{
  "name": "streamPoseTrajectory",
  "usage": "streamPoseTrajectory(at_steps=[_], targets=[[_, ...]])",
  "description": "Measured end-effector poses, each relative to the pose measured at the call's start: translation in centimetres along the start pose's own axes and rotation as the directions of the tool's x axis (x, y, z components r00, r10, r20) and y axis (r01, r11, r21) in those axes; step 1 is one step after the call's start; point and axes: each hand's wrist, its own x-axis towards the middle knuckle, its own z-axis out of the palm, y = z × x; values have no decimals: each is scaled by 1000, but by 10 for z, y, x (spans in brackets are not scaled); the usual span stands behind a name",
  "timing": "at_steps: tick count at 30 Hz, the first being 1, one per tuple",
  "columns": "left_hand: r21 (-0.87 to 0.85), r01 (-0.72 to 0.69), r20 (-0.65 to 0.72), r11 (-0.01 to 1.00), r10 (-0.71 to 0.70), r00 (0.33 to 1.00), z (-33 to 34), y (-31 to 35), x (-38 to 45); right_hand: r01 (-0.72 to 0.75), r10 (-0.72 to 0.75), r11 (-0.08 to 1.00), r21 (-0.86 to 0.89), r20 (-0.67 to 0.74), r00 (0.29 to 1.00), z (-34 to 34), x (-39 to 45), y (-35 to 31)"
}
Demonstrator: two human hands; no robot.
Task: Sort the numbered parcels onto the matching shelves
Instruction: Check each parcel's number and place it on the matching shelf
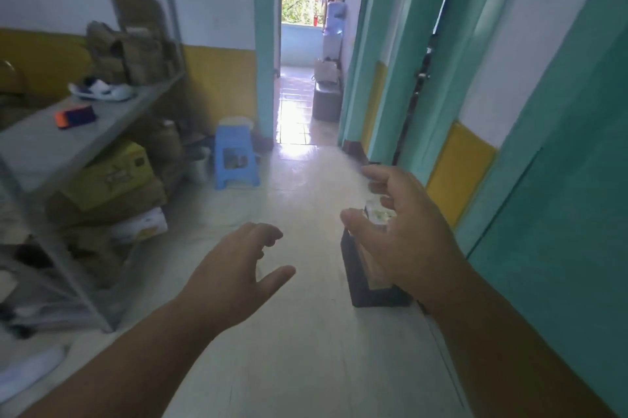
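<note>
both the left hand (234,268) and right hand (407,234) are held loose and empty, so the dark box (360,285) at near right could be fumbled if reached for hastily.

no legible text, yellow box (108,176) print too blurred

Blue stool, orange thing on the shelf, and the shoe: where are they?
Blue stool (235,159): head view, on its front side.
Orange thing (74,116): head view, on its middle.
Shoe (102,90): head view, on its white upper.
</note>
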Motion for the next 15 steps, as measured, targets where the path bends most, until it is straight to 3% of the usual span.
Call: streamPoseTrajectory(at_steps=[6, 11, 15], targets=[[-72, -47, 60, 996, 51, 997, 42, -80, 152, -104, 102, 994, -44, -37, 994, 63, 113, 64], [-144, -176, 166, 974, 199, 966, 83, -82, 283, -296, 282, 953, -67, -160, 946, 50, 179, 112], [-182, -283, 231, 942, 321, 919, 136, -72, 377, -367, 330, 923, -115, -253, 909, 38, 221, 162]])
